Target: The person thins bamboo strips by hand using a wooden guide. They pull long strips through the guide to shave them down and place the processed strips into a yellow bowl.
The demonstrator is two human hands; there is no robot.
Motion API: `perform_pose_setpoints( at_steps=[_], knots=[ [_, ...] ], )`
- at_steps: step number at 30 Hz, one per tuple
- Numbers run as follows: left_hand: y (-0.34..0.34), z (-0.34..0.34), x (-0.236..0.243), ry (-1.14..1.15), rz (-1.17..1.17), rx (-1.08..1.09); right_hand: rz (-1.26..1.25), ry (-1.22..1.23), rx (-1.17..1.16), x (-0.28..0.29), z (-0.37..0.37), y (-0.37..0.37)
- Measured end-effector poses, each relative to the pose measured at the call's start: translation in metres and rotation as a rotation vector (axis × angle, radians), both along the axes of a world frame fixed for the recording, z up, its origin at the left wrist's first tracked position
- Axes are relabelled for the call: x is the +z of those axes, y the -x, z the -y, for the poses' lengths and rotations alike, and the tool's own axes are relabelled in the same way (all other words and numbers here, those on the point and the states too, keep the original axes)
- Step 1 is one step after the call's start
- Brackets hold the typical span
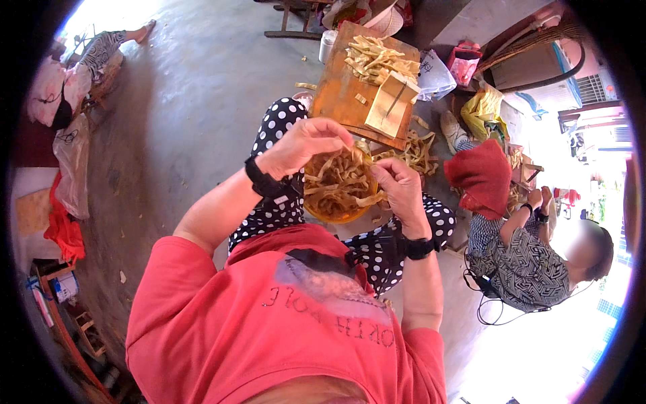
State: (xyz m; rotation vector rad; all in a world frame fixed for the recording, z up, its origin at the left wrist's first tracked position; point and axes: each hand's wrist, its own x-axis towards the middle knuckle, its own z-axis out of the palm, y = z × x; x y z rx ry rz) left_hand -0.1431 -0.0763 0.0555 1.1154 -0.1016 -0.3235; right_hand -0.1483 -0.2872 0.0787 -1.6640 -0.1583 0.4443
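My left hand (pixel 311 145) and my right hand (pixel 402 192) are raised above a yellow-orange basin (pixel 340 218) between my knees. The fingers of both pinch a thin tan strip (pixel 361 152), which looks dried, stretched between them. Many similar curled tan strips (pixel 334 176) fill the basin. Just beyond stands an orange-brown wooden board (pixel 334 94). It bears a heap of pale strips (pixel 378 59) and a shallow light-wood box (pixel 391 108) with a dark bar across it.
More strips (pixel 418 153) lie right of the basin. A seated co-worker (pixel 528 262) works at the right near a red cloth (pixel 479 178). A yellow bag (pixel 483 108) and a white bag (pixel 436 75) lie beyond. Another person's leg (pixel 101 54) shows at the far left.
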Motion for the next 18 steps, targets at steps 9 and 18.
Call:
perform_pose_setpoints(
  at_steps=[9,18],
  knots=[
    [-0.017,-0.001,0.006,-0.213,-0.162,-0.049,0.477,0.313,0.052,-0.003,-0.007,-0.014],
    [-0.027,-0.003,0.006,-0.233,-0.256,-0.080,0.651,0.392,-0.030,-0.012,-0.013,-0.018]
  ],
)
